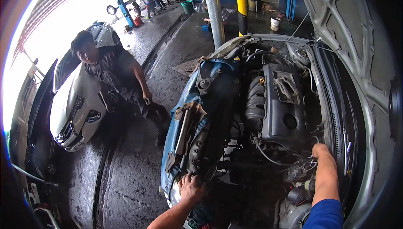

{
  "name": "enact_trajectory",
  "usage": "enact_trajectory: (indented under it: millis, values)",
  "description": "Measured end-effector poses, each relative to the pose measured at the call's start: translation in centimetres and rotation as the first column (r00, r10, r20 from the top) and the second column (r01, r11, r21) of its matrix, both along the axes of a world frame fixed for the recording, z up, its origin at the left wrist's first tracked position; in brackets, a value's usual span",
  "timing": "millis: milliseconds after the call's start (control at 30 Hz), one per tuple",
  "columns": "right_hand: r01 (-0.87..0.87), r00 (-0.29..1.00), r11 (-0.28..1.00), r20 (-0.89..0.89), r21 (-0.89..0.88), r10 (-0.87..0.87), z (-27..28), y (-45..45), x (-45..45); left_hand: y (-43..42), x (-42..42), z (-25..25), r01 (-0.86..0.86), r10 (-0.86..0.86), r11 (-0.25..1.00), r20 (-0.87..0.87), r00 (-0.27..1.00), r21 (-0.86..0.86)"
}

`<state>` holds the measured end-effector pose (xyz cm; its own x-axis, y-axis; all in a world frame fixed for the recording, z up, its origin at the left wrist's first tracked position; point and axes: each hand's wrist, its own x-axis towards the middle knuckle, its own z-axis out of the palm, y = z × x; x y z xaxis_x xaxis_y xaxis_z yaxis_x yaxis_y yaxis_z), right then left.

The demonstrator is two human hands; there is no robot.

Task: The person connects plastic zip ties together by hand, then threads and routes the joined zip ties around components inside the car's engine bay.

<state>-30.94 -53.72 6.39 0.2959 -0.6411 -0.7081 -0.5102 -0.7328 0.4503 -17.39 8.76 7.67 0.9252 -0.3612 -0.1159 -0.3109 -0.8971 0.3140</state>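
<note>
My left hand (192, 188) rests on the front edge of the car's engine bay, near the blue cover (171, 161) draped there. Its fingers are bent and slightly apart, with no tool visible in them. My right hand (320, 150) reaches down into the rear of the bay beside the engine. Its fingers are hidden, so I cannot tell what they hold. Near it run loose wires (310, 162) and a hose. The dark engine cover (285, 107) lies just beyond, with a greasy metal part (286, 86) on top. Tools and parts (187, 132) lie along the front edge.
The raised hood (369, 61) arches along the right side. Another person (117, 69) stands at the left by a white car (77, 107). A metal post (213, 10) and a yellow-black post (241, 4) rise beyond the car. The floor (138, 187) looks wet.
</note>
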Motion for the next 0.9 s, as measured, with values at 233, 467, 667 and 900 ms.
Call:
enact_trajectory:
  millis: [233,467,667,900]
  values:
    - [0.045,0.999,0.998,0.019,0.046,-0.045,0.6,-0.5,0.5,0.0,0.0,-0.2,-0.007,0.007,1.000,0.002,1.000,0.008]
    - [0.311,0.948,0.941,0.024,0.132,-0.317,5.1,3.3,1.9,-0.2,0.0,0.1,-0.005,0.005,1.000,0.020,1.000,-0.002]
    - [0.207,0.974,0.965,0.061,0.158,-0.219,5.0,3.8,2.0,-0.1,0.1,-0.3,-0.011,0.011,0.999,-0.006,1.000,0.032]
    - [-0.069,0.987,0.939,0.158,0.338,0.016,-0.1,1.9,0.5,-0.3,0.1,-0.1,-0.025,0.025,1.000,-0.015,1.000,0.008]
